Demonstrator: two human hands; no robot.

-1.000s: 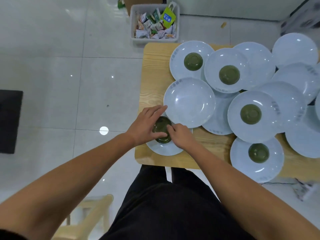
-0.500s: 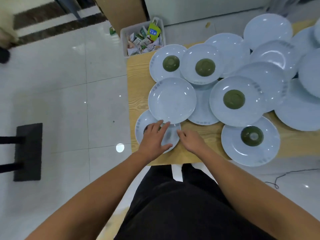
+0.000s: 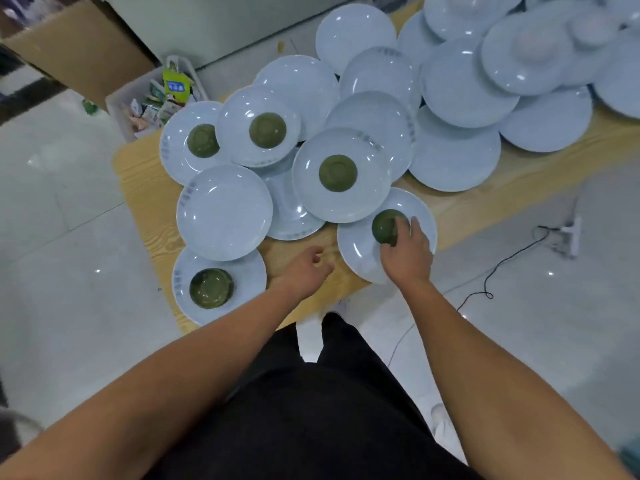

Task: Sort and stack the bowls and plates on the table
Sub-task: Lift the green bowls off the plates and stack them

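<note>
Curling its fingers round a green bowl, the right grip holds it at its eleven o'clock, on a plate at the desk edge. The left grip, at nine o'clock of the right, hangs loosely curled, holding nothing. Further toward nine o'clock, a second bowl sits on a second plate.

Small green bowls sit centred on overlapping, scattered pale-blue plates.
</note>
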